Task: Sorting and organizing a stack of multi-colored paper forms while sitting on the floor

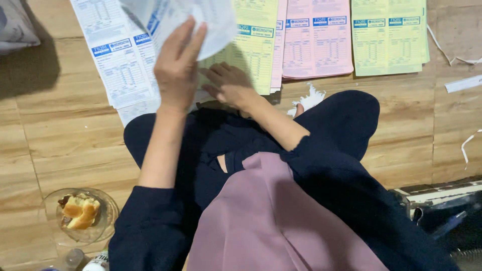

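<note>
- Fingers of the left hand (175,68) are pinched on a white sheet (198,20), lifted above the white form stack (123,65) on the wooden floor (60,135)
- right hand (228,85) lies flat, fingers loosely spread, on the edge of the yellow form stack (256,50), gripping nothing
- pink forms (316,40) and more yellow forms (389,37) lie further right, side by side
- glass dish (103,221) with bread (79,211) sits near the left knee
</note>
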